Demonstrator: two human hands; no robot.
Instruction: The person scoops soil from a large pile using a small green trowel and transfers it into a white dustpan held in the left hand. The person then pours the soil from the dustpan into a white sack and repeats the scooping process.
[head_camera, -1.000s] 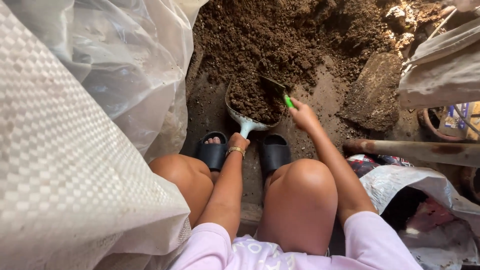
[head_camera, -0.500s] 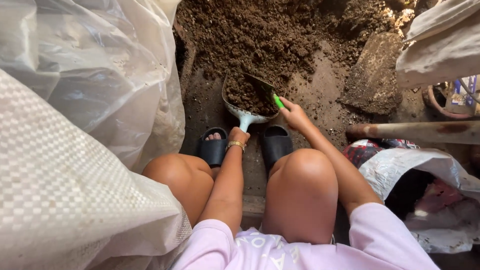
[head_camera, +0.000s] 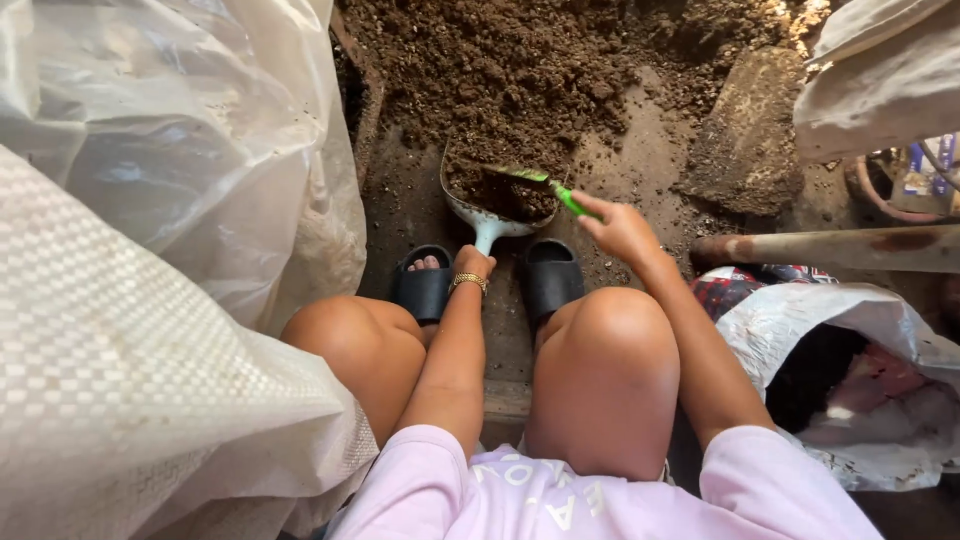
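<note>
Nearest, closed around the pale handle of a metal scoop (head_camera: 497, 205): the left hand (head_camera: 472, 264), between two black slides (head_camera: 548, 278), scoop pan lying straight ahead of that grip, long axis running away from the body toward the soil pile (head_camera: 520, 70). Just right and a little farther, clamped on the green handle of a small trowel (head_camera: 545, 186): the right hand (head_camera: 620, 228), blade slanting left from the grip into the soil-filled pan, nearer the pile than the left.
</note>
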